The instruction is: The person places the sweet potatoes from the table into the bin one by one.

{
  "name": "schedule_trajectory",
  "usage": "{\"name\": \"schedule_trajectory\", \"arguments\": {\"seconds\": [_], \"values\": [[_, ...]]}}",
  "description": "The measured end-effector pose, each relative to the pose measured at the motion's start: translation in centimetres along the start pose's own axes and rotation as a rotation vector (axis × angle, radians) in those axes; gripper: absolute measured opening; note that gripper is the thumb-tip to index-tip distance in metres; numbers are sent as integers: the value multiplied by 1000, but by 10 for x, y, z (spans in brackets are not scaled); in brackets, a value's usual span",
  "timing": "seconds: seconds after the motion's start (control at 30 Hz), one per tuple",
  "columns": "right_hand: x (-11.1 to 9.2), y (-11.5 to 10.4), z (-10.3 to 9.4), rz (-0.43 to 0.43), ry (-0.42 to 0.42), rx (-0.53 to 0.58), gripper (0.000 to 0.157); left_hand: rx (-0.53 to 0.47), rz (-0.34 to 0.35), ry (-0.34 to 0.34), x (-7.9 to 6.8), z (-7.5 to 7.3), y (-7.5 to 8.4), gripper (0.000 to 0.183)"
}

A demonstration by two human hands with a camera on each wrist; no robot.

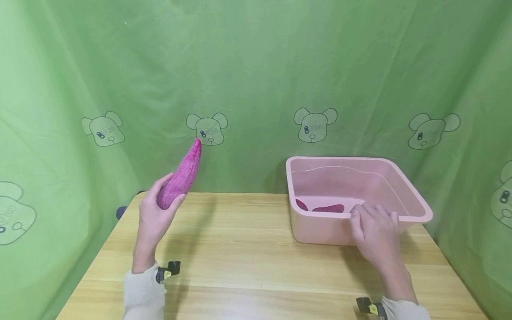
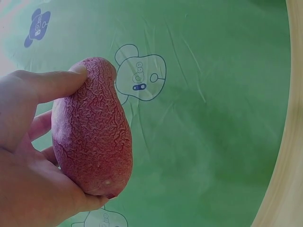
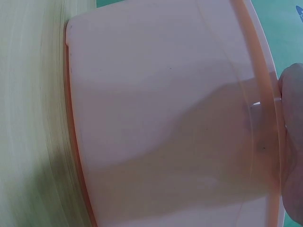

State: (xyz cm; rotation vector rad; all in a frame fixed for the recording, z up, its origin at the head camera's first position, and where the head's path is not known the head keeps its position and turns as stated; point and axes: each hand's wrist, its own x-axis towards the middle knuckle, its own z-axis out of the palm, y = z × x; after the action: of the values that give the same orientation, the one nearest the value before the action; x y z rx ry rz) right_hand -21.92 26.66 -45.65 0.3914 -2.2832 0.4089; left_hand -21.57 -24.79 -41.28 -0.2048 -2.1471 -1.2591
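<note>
My left hand (image 1: 156, 218) holds a wrinkled, magenta sweet potato (image 1: 182, 180) above the left part of the table, its narrow end pointing up and away. In the left wrist view, the thumb presses one side of the sweet potato (image 2: 97, 127) and the fingers wrap behind it. On the right stands a pink plastic bin (image 1: 320, 229). My right hand (image 1: 376, 233) grips its near rim, fingers curled over the edge. Inside the bin lie another magenta piece (image 1: 330, 208) and part of one more (image 1: 301, 205), both partly hidden by the near wall.
A light wooden table (image 1: 240, 266) lies under both hands. Green curtain (image 1: 248, 66) printed with bear heads hangs behind it and along both sides. At the table's far left corner, a small dark object (image 1: 121, 212) shows beside the edge.
</note>
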Motion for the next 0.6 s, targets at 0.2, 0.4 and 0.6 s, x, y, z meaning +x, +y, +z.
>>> {"name": "schedule_trajectory", "arguments": {"seconds": [0.2,0.4,0.6], "values": [[0,0,0,0,-8,-3,24,-7,5,-7,0,2,2,60],[0,1,-1,-2,-6,-11,24,-13,13,-16,1,4,4,59],[1,0,-1,3,-8,-13,24,-16,15,-23,1,6,6,59]]}}
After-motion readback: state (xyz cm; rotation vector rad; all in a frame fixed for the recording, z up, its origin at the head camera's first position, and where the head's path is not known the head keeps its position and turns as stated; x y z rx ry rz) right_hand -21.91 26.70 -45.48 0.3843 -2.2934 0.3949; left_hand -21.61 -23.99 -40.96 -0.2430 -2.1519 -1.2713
